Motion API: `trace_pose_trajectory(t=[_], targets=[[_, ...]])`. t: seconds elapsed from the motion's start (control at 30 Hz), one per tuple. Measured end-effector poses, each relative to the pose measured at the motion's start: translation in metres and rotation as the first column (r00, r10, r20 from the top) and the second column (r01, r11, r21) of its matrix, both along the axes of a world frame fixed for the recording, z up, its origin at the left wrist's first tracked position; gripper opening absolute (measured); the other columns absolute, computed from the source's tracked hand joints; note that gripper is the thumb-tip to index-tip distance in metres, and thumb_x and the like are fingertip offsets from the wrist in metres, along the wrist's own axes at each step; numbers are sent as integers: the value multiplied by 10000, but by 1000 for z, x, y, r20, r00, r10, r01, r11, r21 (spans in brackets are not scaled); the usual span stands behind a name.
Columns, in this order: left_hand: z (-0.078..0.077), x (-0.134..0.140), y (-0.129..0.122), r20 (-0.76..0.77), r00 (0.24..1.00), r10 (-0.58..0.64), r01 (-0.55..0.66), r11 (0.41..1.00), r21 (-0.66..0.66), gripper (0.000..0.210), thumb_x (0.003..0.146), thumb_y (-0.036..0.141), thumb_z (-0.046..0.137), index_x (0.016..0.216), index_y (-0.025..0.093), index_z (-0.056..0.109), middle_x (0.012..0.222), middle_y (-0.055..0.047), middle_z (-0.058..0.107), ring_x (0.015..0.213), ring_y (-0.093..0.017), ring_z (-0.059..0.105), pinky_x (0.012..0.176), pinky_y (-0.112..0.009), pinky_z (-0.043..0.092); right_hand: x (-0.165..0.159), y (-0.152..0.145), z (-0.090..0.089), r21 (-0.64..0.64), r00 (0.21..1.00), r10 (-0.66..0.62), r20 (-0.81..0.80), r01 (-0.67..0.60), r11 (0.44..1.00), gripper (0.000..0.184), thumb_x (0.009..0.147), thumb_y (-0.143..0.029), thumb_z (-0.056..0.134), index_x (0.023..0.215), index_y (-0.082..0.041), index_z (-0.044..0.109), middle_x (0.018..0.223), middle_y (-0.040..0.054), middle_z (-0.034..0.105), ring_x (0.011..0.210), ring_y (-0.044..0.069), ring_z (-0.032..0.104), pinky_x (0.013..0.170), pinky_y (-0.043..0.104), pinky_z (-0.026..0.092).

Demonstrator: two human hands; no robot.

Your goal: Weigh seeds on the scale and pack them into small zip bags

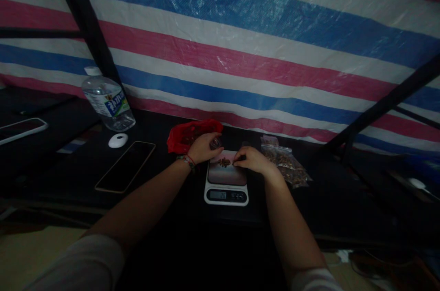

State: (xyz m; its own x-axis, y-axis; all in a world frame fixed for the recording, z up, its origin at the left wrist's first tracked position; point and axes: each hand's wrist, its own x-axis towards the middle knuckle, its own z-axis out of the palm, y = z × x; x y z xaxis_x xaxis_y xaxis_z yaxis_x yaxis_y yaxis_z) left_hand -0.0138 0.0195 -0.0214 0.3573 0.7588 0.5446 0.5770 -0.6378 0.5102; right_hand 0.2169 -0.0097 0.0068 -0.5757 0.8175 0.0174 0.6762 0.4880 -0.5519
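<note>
I see the brown pile (224, 162) just left of the right hand (252, 160), fingertips bunched, hold unclear; the left hand (203, 148), less close, curls round a clear object (215, 143).

A white scale (226, 190) lies flat on the black counter (185, 204), digits on its display. Small brown pieces (224, 162) sit loosely clustered on its platform. Just beyond its left side, a red bag (174, 143) gapes open. A small clear container (215, 143) is in the left hand (203, 148), near the scale's far left corner.
</note>
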Motion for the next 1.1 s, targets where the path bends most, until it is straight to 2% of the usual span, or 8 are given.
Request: trace_pose_trajectory(t=[0.13, 0.2, 0.37, 0.5, 0.67, 0.8, 0.93, 1.1], targets=[[0, 0, 1, -17, 1000, -12, 12, 1000, 7, 494, 738, 369, 621, 1171, 139, 559, 1087, -109, 637, 1010, -252, 589, 904, -386, 451, -4, -2, 2, 54, 1000, -17, 2, 17, 998, 78, 728, -161, 644, 745, -172, 720, 722, 21, 674, 667, 137, 600, 635, 244, 419], [1, -1, 0, -21, 999, -23, 24, 1000, 7, 488, 738, 366, 619, 1167, 140, 562, 1073, -107, 639, 1002, -249, 590, 898, -385, 449, -6, -2, 3, 146, 997, -46, -64, 55, 988, 61, 740, -174, 651, 732, -171, 711, 723, 21, 660, 677, 136, 591, 647, 249, 417], [9, 1, -6, -94, 983, -156, 158, 987, 22, 519, 707, 386, 648, 1168, 162, 563, 1012, -87, 650, 959, -242, 593, 872, -380, 442, -22, -2, 3, 420, 943, -135, -304, 260, 870, 59, 767, -226, 662, 742, -180, 690, 763, 34, 637, 786, 164, 576, 753, 293, 427], [13, 5, -11, -155, 958, -240, 250, 967, 48, 526, 714, 389, 636, 1181, 165, 550, 1024, -87, 643, 956, -237, 586, 863, -366, 435, -40, -2, -1, 487, 959, -79, -271, 207, 849, 56, 783, -209, 644, 797, -197, 697, 839, 48, 642, 855, 184, 566, 809, 325, 426], [8, 3, -6, -108, 987, -121, 128, 990, 54, 541, 723, 374, 631, 1213, 168, 531, 1042, -87, 641, 976, -239, 580, 875, -370, 436, -33, -6, 4, 416, 954, -60, -295, 185, 890, 152, 829, -149, 546, 901, -182, 676, 880, 52, 626, 871, 164, 568, 798, 301, 441], [3, -2, 0, -56, 998, 13, -10, 998, 54, 497, 769, 353, 593, 1223, 165, 520, 975, -77, 651, 942, -230, 583, 875, -374, 438, -25, -11, 7, 277, 984, 50, -169, -1, 961, 214, 780, -203, 637, 990, -170, 660, 939, 58, 622, 890, 165, 568, 795, 294, 443], [2, -3, 2, -62, 998, 13, -10, 999, 50, 502, 766, 348, 598, 1225, 160, 519, 991, -81, 648, 950, -232, 578, 881, -376, 433, -33, -14, 3, 193, 988, 151, -26, -143, 971, 259, 750, -214, 682, 1005, -171, 670, 969, 75, 615, 933, 182, 555, 836, 310, 433], [2, -1, 2, -82, 996, -21, 24, 999, 41, 491, 757, 337, 596, 1207, 151, 532, 969, -78, 653, 921, -230, 583, 865, -377, 434, -39, -13, 0, 200, 990, 140, 22, -141, 969, 164, 804, -142, 604, 935, -173, 699, 900, 64, 627, 887, 165, 567, 828, 296, 435]])
